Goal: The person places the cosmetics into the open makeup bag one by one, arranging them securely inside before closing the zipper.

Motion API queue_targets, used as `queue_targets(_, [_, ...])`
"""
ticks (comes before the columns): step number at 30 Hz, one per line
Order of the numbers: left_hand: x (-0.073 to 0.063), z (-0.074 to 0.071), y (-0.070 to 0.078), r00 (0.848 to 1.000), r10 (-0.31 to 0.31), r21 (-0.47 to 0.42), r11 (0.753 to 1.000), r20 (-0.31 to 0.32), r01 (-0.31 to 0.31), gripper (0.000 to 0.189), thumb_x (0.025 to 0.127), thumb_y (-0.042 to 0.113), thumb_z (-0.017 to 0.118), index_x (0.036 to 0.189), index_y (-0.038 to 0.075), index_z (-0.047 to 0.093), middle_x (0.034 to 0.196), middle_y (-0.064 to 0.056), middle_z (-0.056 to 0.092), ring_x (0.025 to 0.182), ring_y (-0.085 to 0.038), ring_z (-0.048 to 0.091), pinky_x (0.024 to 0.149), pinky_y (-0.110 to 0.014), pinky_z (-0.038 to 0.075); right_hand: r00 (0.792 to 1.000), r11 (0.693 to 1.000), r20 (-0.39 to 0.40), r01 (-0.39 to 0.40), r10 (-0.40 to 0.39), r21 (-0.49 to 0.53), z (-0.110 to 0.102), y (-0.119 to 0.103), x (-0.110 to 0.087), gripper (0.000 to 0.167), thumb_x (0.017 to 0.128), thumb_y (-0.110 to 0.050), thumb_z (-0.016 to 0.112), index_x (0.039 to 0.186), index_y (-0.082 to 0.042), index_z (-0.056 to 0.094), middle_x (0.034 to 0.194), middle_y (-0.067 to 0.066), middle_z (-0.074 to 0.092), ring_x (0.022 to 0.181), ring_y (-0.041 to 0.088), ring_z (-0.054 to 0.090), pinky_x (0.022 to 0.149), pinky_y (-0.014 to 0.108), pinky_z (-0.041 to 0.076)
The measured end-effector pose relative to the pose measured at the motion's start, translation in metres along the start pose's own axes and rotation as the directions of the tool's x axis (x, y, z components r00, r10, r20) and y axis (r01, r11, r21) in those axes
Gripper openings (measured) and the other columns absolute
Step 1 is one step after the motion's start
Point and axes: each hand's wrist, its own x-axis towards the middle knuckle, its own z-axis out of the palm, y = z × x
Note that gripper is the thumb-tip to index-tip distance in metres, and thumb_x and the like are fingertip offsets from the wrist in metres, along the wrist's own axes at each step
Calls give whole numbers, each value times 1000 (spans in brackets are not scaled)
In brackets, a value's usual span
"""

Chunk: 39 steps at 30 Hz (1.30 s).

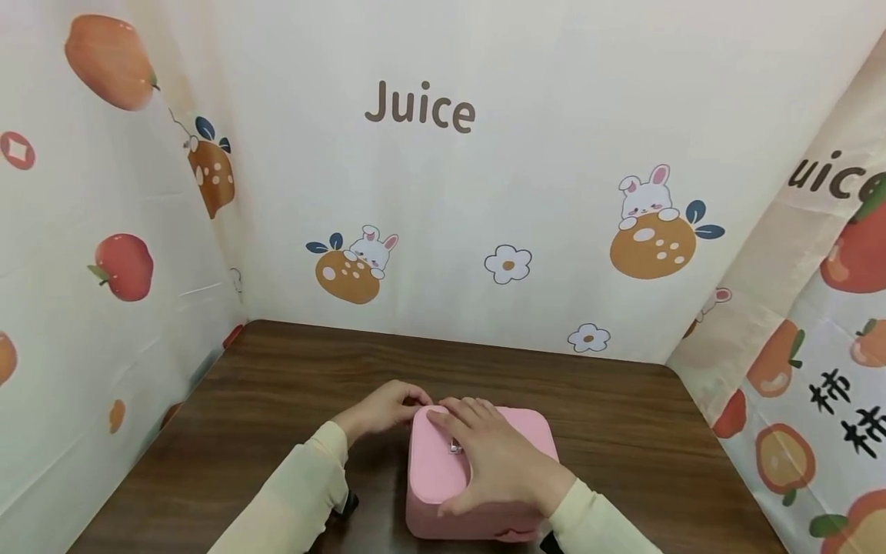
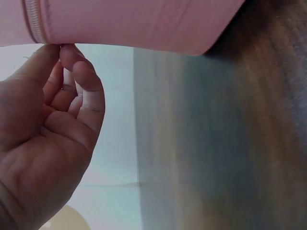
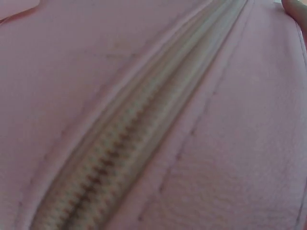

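A pink zip case (image 1: 436,462) stands on the wooden table in front of me, its lid on top. At its far left corner is my left hand (image 1: 388,406). In the left wrist view, that hand's thumb and forefinger pinch at the zipper (image 2: 34,19) on the case's side; the pull is hidden behind them. Across the lid lies my right hand (image 1: 501,462), fingers spread toward the far edge and thumb at the near edge. Beside its palm shows a small silver fitting (image 1: 454,445). In the right wrist view, two rows of zipper teeth (image 3: 120,139) run diagonally, a dark gap between them.
The dark brown table (image 1: 311,362) extends to both sides and behind the case. A white curtain (image 1: 443,192) printed with fruit and rabbits hangs along the back and sides. A pink tab (image 1: 517,535) sits low on the case's near side.
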Motion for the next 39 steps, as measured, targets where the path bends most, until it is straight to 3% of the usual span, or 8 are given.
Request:
queue_targets(6, [-5, -10, 8, 1000, -20, 49, 999, 24, 19, 13, 98, 10, 60, 100, 6, 71, 80, -3, 65, 68, -12, 56, 63, -28, 51, 1000, 1000, -13, -4, 4, -9, 1, 2, -1, 108, 60, -73, 75, 147, -19, 43, 148, 1, 43, 134, 21, 41, 113, 47, 32])
queue_targets(12, [-20, 3, 5, 992, -113, -141, 985, -52, 105, 12, 98, 12, 60, 98, 3, 69, 74, -1, 61, 65, -11, 57, 63, -36, 53, 999, 999, -12, -36, 36, -9, 3, 2, -3, 109, 58, -74, 75, 147, -20, 43, 149, 1, 43, 135, 21, 41, 114, 46, 32])
queue_targets(17, [-31, 23, 4, 981, -101, -253, 966, -163, 57, 11, 99, 11, 58, 106, 4, 64, 81, -1, 64, 71, -10, 59, 65, -32, 56, 998, 998, -23, -57, 57, -7, 4, 3, -4, 109, 57, -72, 75, 148, -20, 43, 149, 1, 43, 136, 20, 40, 115, 42, 30])
queue_targets(22, [-37, 30, -5, 981, -86, -328, 944, -173, 25, 18, 98, 10, 59, 113, 1, 66, 99, -10, 68, 82, -14, 62, 72, -28, 56, 998, 998, -39, -56, 56, -3, 5, 3, -5, 108, 57, -71, 76, 147, -20, 45, 149, 2, 44, 135, 20, 40, 114, 43, 30])
queue_targets(26, [-39, 32, -11, 981, -55, -253, 967, -187, 6, 19, 97, 10, 60, 113, 5, 69, 104, -10, 70, 86, -12, 65, 76, -28, 57, 997, 998, -37, -60, 60, -1, 6, 2, -6, 107, 58, -71, 76, 147, -20, 45, 150, 1, 43, 136, 21, 40, 115, 43, 30])
queue_targets(29, [-38, 36, -9, 956, 11, -39, 999, -292, -24, 13, 95, 12, 64, 105, 12, 72, 97, -2, 71, 82, -7, 64, 74, -26, 56, 997, 998, -25, -69, 69, 7, 7, 2, -5, 108, 58, -72, 75, 148, -21, 44, 151, 2, 42, 138, 22, 39, 115, 44, 29])
queue_targets(32, [-38, 41, -4, 910, 61, 136, 991, -409, -5, 7, 92, 13, 68, 96, 17, 73, 90, 6, 70, 78, -4, 60, 71, -23, 54, 997, 997, -18, -75, 75, 9, 7, 1, -5, 108, 59, -73, 74, 149, -22, 42, 152, 2, 41, 138, 23, 38, 116, 45, 28])
queue_targets(39, [-45, 49, 3, 808, 63, 154, 987, -585, 35, 3, 91, 17, 71, 88, 17, 73, 82, 12, 66, 74, -1, 58, 67, -20, 52, 995, 996, -20, -93, 93, 3, 5, -2, 0, 109, 60, -77, 71, 149, -22, 42, 151, 3, 42, 139, 25, 39, 116, 44, 28])
